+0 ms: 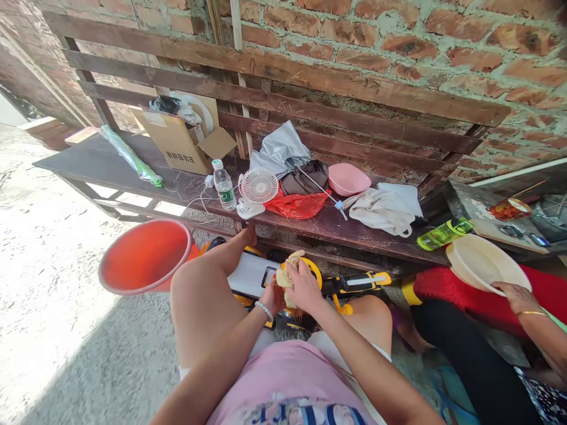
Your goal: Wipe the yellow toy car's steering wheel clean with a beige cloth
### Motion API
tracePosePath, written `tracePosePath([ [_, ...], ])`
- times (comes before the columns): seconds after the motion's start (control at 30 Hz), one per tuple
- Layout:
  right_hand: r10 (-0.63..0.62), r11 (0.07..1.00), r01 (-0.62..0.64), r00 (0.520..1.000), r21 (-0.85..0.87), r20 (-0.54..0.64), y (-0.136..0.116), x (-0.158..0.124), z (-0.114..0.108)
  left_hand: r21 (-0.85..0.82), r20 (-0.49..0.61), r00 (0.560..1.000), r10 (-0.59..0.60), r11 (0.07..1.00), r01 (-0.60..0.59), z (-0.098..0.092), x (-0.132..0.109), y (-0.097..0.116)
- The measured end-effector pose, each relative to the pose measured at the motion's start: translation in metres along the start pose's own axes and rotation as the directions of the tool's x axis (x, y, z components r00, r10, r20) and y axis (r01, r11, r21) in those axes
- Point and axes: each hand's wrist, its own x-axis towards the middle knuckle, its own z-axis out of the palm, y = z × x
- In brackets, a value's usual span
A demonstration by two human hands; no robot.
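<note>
In front of my lap, between my knees, both hands are closed around a crumpled pale yellow cloth [290,276]. My right hand [305,287] grips it from the right and above. My left hand [272,297], with a beaded bracelet at its wrist, holds the cloth's lower left side. A small orange-red patch shows between the left fingers and the cloth; what it belongs to I cannot make out. Just below the hands sits a yellow, black and white ride-on toy vehicle [252,274], partly hidden by my arms and legs.
An orange-red bucket [146,257] stands left of my knee. The dark wooden bench [195,195] ahead holds a cardboard box [177,141], water bottle [224,186], white fan [259,188] and pink bowl [349,179]. At right, another person's hand [516,295] grips a cream basin [485,262].
</note>
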Motion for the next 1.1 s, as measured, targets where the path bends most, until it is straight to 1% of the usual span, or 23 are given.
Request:
tracePosePath([
  [0.03,0.026,0.998,-0.027,1.0,-0.051,-0.017,0.001,0.013,-0.007,0.026,-0.033,0.999,-0.005,1.0,0.006,0.0,-0.002,0.002],
  [0.07,0.02,0.996,-0.02,1.0,-0.088,0.002,0.002,0.025,-0.011,0.056,-0.068,0.998,-0.003,0.998,0.007,0.0,-0.004,0.003],
  [0.1,0.01,0.993,-0.005,0.999,-0.116,0.046,0.002,0.035,-0.012,0.076,-0.096,0.995,0.003,0.997,0.004,0.0,-0.005,0.004],
  [0.17,-0.028,0.988,0.047,0.991,-0.149,0.128,0.0,0.045,-0.006,0.081,-0.118,0.993,0.013,0.997,-0.003,0.001,-0.007,0.005],
  [0.2,-0.048,0.985,0.073,0.987,-0.159,0.153,-0.003,0.044,0.001,0.073,-0.119,0.993,0.02,0.997,-0.011,0.001,-0.007,0.005],
  [0.27,-0.092,0.977,0.12,0.983,-0.174,0.158,-0.011,0.033,0.018,0.049,-0.115,0.992,0.05,0.998,-0.045,0.001,-0.005,0.006],
  [0.33,-0.127,0.971,0.155,0.979,-0.182,0.159,-0.016,0.013,0.035,0.037,-0.102,0.99,0.097,0.995,-0.094,0.001,-0.002,0.006],
  [0.43,-0.144,0.967,0.186,0.963,-0.173,0.229,-0.01,-0.022,0.049,0.039,-0.145,0.977,0.154,0.988,-0.15,0.0,0.003,0.006],
  [0.5,-0.158,0.966,0.207,0.947,-0.155,0.279,0.006,-0.043,0.052,0.046,-0.188,0.97,0.154,0.988,-0.148,0.0,0.004,0.007],
  [0.57,-0.129,0.972,0.179,0.948,-0.154,0.291,0.029,-0.058,0.052,0.065,-0.186,0.974,0.126,0.991,-0.116,0.001,0.004,0.006],
  [0.6,-0.085,0.977,0.135,0.956,-0.164,0.28,0.041,-0.063,0.051,0.086,-0.176,0.977,0.116,0.991,-0.103,0.002,0.003,0.005],
  [0.67,0.042,0.982,0.006,0.968,-0.188,0.248,0.063,-0.067,0.046,0.144,-0.157,0.98,0.126,0.984,-0.104,0.006,0.003,0.002],
  [0.73,0.152,0.975,-0.11,0.966,-0.195,0.212,0.078,-0.06,0.037,0.224,-0.162,0.971,0.177,0.965,-0.139,0.009,0.004,-0.002],
  [0.77,0.178,0.972,-0.139,0.963,-0.191,0.203,0.082,-0.053,0.031,0.273,-0.169,0.964,0.206,0.95,-0.155,0.01,0.004,-0.004],
  [0.83,0.17,0.973,-0.134,0.966,-0.187,0.194,0.082,-0.033,0.017,0.387,-0.183,0.95,0.253,0.907,-0.167,0.009,0.007,-0.007],
  [0.9,0.087,0.982,-0.056,0.982,-0.182,0.168,0.075,-0.009,0.004,0.507,-0.192,0.937,0.29,0.847,-0.159,0.006,0.009,-0.008],
  [0.97,-0.044,0.984,0.067,0.99,-0.167,0.134,0.063,0.015,-0.004,0.61,-0.196,0.923,0.331,0.778,-0.149,0.002,0.012,-0.009],
  [1.03,-0.18,0.966,0.202,0.973,-0.159,0.142,0.051,0.037,-0.007,0.678,-0.193,0.913,0.359,0.722,-0.141,-0.001,0.014,-0.008],
  [1.1,-0.273,0.939,0.305,0.942,-0.159,0.197,0.043,0.055,-0.005,0.69,-0.189,0.919,0.345,0.713,-0.126,-0.003,0.015,-0.009],
])
